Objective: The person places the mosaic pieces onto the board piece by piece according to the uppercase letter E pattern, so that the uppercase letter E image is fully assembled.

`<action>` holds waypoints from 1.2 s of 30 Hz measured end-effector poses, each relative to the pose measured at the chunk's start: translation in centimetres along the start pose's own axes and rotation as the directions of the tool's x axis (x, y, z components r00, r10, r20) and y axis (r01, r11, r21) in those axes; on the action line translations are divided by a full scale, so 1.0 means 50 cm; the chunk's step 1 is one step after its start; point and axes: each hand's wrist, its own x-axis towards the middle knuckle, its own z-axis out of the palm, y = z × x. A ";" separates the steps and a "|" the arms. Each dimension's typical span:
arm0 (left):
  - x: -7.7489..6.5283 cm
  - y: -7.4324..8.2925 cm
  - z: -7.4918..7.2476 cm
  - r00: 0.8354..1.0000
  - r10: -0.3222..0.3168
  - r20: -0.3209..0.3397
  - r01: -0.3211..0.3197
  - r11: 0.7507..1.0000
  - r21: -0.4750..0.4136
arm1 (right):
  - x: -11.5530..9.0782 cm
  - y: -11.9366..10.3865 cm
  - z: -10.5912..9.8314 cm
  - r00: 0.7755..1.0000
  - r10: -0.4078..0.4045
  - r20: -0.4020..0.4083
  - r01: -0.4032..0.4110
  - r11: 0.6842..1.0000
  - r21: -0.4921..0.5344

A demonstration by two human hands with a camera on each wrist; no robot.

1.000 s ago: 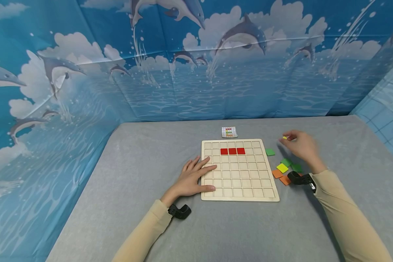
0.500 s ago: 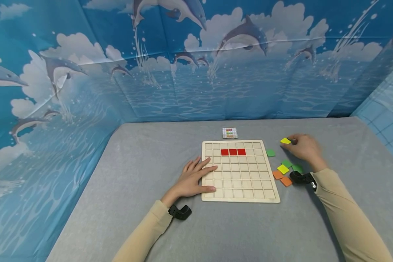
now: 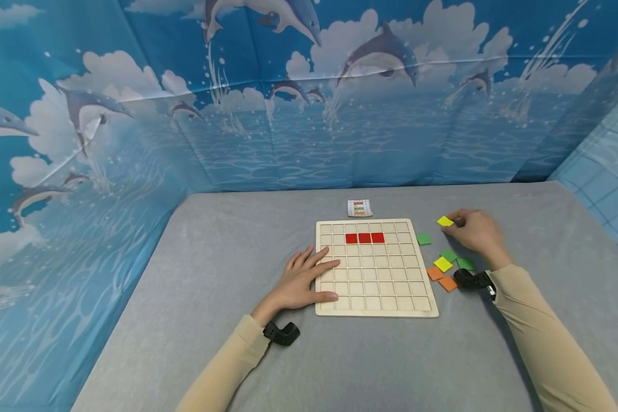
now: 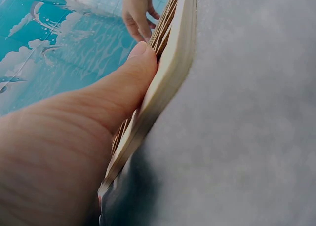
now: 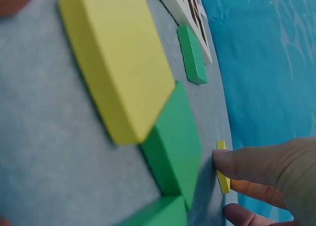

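Board [image 3: 372, 274], grey tabletop [image 3: 195, 263], seemingly fabric, dolphin backdrop [image 3: 309, 149]

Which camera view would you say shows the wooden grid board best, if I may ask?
The head view: the wooden grid board lies almost fully visible there, only the left hand covering part. The left wrist view shows it edge-on under that hand; the right wrist view catches just a corner near a green tile.

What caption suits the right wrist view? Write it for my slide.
Fingers pinch a yellow tile, with another yellow tile large in the foreground and green tiles close by.
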 end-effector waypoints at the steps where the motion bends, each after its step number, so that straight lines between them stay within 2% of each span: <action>1: 0.000 0.000 0.000 1.000 -0.001 0.000 0.001 1.000 0.002 | 0.000 0.000 0.001 1.000 -0.005 -0.006 0.005 1.000 0.002; 7: 0.000 0.001 -0.002 1.000 0.002 -0.002 -0.002 1.000 0.005 | -0.005 -0.005 0.010 0.999 -0.028 -0.033 0.029 0.999 0.028; 14: -0.001 0.001 -0.002 1.000 0.008 -0.005 -0.008 1.000 0.001 | -0.010 -0.013 0.014 1.000 -0.026 -0.010 0.027 0.995 0.091; 19: -0.001 0.000 -0.003 1.000 0.011 -0.004 -0.011 1.000 0.000 | -0.017 -0.018 0.019 0.998 -0.048 -0.043 0.053 0.992 0.117; 27: 0.000 -0.001 -0.003 1.000 0.011 -0.005 -0.011 1.000 0.001 | -0.040 -0.044 0.017 0.984 -0.127 -0.124 0.147 0.975 0.167; 36: 0.000 -0.002 -0.001 1.000 0.011 -0.001 -0.011 1.000 0.005 | -0.062 -0.098 0.036 0.964 -0.229 -0.136 0.258 0.932 0.255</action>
